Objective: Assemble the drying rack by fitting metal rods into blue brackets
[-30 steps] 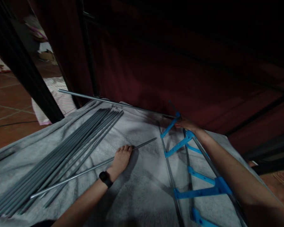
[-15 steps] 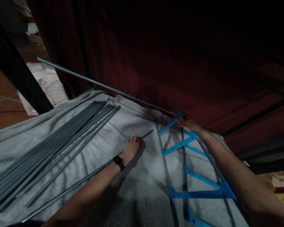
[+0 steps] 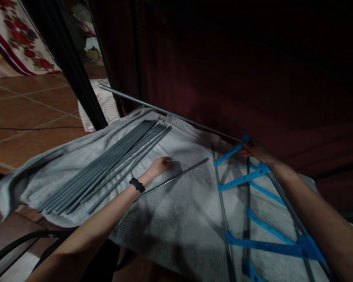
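Observation:
My left hand [image 3: 161, 165] is above the grey towel with its fingers curled in, a dark band on its wrist. Just below it, apart from the fingers, a single grey metal tube [image 3: 182, 173] lies on the cloth, its near part behind my forearm. My right hand [image 3: 254, 150] grips the far end of a rack frame at a blue plastic bracket [image 3: 230, 154]. A long grey tube [image 3: 176, 114] slants up and leftward from that corner. More blue brackets [image 3: 264, 246] join the frame's grey tubes [image 3: 222, 209]; my right forearm covers part of them.
A row of several grey tubes [image 3: 106, 166] lies on the left of the towel [image 3: 161, 223]. Behind stands a dark red fabric panel [image 3: 194, 86]. A black post [image 3: 73, 74] rises at the left, beside the tiled floor [image 3: 32, 102].
My left hand has come off the single tube and moved up-left of it, leaving it on the towel. My right hand stays at the bracket. The view has swung left.

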